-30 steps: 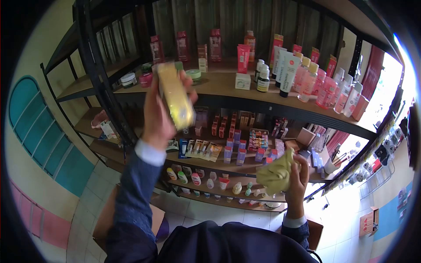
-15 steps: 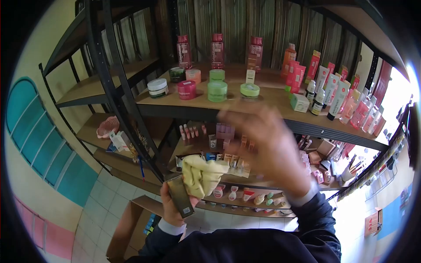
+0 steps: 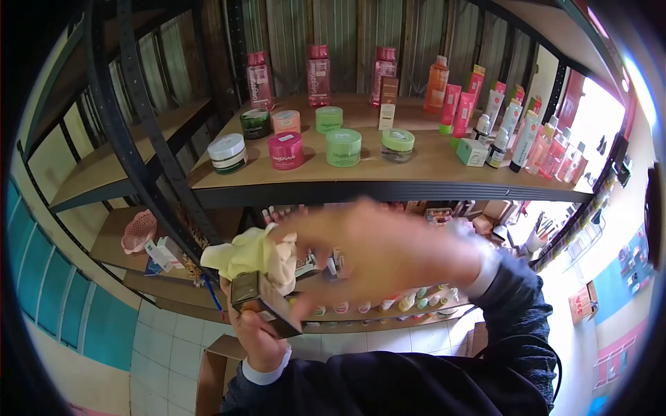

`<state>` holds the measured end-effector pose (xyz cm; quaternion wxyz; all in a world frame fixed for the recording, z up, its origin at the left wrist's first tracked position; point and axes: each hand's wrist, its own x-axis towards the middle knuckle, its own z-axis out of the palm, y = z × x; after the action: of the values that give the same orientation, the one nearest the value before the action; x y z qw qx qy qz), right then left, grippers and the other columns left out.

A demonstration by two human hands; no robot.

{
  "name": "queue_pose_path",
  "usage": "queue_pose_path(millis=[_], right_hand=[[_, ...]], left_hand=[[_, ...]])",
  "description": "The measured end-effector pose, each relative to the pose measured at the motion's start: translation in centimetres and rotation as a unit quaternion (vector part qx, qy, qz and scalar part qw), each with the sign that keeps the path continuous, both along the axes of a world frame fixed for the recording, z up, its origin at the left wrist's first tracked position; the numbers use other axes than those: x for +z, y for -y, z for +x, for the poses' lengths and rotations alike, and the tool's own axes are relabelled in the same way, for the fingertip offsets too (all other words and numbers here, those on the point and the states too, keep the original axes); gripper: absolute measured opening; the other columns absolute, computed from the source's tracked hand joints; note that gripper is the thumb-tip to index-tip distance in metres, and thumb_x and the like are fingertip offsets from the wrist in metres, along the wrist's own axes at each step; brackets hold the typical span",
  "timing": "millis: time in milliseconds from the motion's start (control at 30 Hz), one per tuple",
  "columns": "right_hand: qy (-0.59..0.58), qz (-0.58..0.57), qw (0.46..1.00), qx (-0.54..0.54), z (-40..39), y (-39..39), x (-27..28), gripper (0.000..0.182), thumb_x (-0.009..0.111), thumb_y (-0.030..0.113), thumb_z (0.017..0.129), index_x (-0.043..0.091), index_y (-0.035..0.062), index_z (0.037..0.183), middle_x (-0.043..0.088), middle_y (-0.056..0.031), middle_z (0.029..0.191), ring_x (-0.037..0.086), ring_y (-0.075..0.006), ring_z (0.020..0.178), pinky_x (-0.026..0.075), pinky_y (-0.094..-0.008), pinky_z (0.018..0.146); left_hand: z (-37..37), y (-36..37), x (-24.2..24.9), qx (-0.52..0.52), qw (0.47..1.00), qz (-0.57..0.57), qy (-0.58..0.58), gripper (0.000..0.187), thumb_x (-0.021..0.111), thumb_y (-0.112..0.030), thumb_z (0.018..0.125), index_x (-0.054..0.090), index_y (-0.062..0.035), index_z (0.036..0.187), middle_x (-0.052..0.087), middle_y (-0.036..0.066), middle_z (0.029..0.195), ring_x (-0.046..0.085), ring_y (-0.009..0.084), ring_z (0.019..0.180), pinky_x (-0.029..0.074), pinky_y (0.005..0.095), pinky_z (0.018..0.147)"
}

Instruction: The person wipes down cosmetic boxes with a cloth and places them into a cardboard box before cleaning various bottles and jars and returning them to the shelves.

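Observation:
My left hand [image 3: 255, 341] is closed around a small dark olive-brown box [image 3: 267, 305], tilted with one end toward me. A crumpled pale yellow cloth [image 3: 248, 255] sits against the box's far side, above the fingers. My right hand [image 3: 388, 246] is smeared by motion. Its fingertips are close to the cloth and its thumb is near the right edge of the box; whether they touch is too blurred to tell. Both hands are below the front edge of a brown shelf [image 3: 277, 182], on which a pink jar [image 3: 286, 151] and a green jar [image 3: 343, 148] stand.
Tall pink bottles [image 3: 318, 76] line the back of the shelf. Tubes, small bottles and a little green-and-white box [image 3: 472, 152] crowd its right end. Black metal uprights [image 3: 142, 118] rise on the left. Below are shelves of small cosmetics and a cardboard carton [image 3: 211, 374] on the tiled floor.
My right hand has swept down and left, from in front of the shelf edge to beside the cloth and box. The box and cloth sit further left in view, and the camera view has shifted.

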<state>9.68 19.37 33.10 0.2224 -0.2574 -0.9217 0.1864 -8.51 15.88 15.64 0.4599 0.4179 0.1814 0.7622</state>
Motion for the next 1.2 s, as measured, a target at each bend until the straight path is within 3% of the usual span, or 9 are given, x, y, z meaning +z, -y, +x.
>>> queue_pose_path(millis=[100,167,267,333,400,500,600,933,1200], right_hand=[[-0.05,0.056,0.997,0.001,-1.7,1.6,-2.9,0.047,0.068,0.023,0.075,0.049,0.0036,0.112,0.057,-0.0149,0.092,0.061,-0.0271,0.073,0.051,-0.0352,0.063],[-0.058,0.04,0.997,-0.036,-1.5,1.3,-3.3,0.049,0.068,0.022,0.073,0.047,0.0023,0.113,0.054,-0.0154,0.093,0.06,-0.0301,0.073,0.051,-0.0371,0.063],[-0.141,0.043,0.988,0.043,-0.1,-0.3,-3.3,0.05,0.075,0.017,0.066,0.051,0.0031,0.108,0.053,-0.0137,0.092,0.059,-0.0256,0.08,0.049,-0.0356,0.069],[-0.157,-0.028,0.987,-0.038,1.7,0.8,-0.5,0.046,0.075,0.015,0.067,0.053,0.0034,0.106,0.055,-0.0118,0.096,0.059,-0.0212,0.08,0.049,-0.0325,0.07],[-0.205,0.094,0.969,-0.106,4.5,-0.6,2.2,0.047,0.073,0.013,0.07,0.052,0.0029,0.111,0.057,-0.0074,0.101,0.059,-0.0154,0.085,0.052,-0.0272,0.069],[-0.179,0.284,0.905,-0.26,10.9,-6.5,6.6,0.048,0.074,0.026,0.067,0.055,0.0019,0.104,0.063,-0.013,0.093,0.064,-0.0208,0.079,0.051,-0.0308,0.068],[-0.034,0.222,0.89,-0.396,14.1,-10.5,7.4,0.051,0.074,0.023,0.066,0.053,0.0052,0.11,0.061,-0.0151,0.102,0.063,-0.026,0.087,0.051,-0.0347,0.074],[0.063,0.065,0.902,-0.422,17.8,-16.9,4.7,0.056,0.072,0.025,0.068,0.051,0.0099,0.118,0.058,-0.0177,0.11,0.056,-0.0312,0.102,0.044,-0.0363,0.088],[0.079,0.235,0.901,-0.357,14.2,-18.6,8.6,0.05,0.064,0.03,0.074,0.053,0.0127,0.119,0.058,-0.0146,0.112,0.054,-0.03,0.106,0.043,-0.0363,0.09]], left_hand=[[2.2,0.1,2.8,0.039,0.998,-0.005,-0.049,0.08,0.057,-0.055,0.077,0.03,0.0002,0.128,0.037,0.007,0.125,0.047,0.0202,0.111,0.036,0.0369,0.098],[2.9,-0.9,2.6,0.07,0.996,0.005,-0.053,0.075,0.046,-0.06,0.081,0.038,0.0011,0.124,0.03,0.007,0.129,0.042,0.0204,0.116,0.034,0.038,0.099],[3.3,-1.7,3.4,0.031,0.994,0.099,-0.031,0.076,0.024,-0.062,0.086,0.038,0.0009,0.126,0.044,0.013,0.125,0.042,0.0235,0.117,0.034,0.0369,0.098],[3.0,-2.4,2.8,0.003,0.997,0.075,0.023,0.072,0.024,-0.06,0.088,0.042,0.0009,0.122,0.044,0.014,0.125,0.041,0.0244,0.118,0.031,0.0376,0.1],[2.5,-2.8,2.3,-0.02,0.995,0.055,0.086,0.064,0.024,-0.053,0.09,0.049,0.0007,0.113,0.045,0.015,0.124,0.038,0.0266,0.12,0.023,0.0398,0.104],[1.7,-2.7,1.3,-0.011,0.996,0.043,0.081,0.062,0.024,-0.051,0.091,0.049,0.001,0.113,0.045,0.015,0.124,0.038,0.0268,0.12,0.023,0.0396,0.104],[1.4,-2.2,1.2,-0.006,0.997,0.043,0.058,0.06,0.023,-0.049,0.092,0.049,0.0014,0.112,0.044,0.015,0.124,0.038,0.0274,0.12,0.024,0.0396,0.104],[0.4,-1.8,0.5,0.037,0.998,0.043,0.018,0.059,0.022,-0.047,0.092,0.049,0.0024,0.11,0.042,0.01,0.123,0.037,0.0263,0.121,0.026,0.0392,0.104],[0.2,-1.6,0.1,0.044,0.998,0.028,0.02,0.059,0.024,-0.047,0.092,0.049,0.003,0.109,0.043,0.01,0.121,0.038,0.0253,0.119,0.027,0.0383,0.103]])
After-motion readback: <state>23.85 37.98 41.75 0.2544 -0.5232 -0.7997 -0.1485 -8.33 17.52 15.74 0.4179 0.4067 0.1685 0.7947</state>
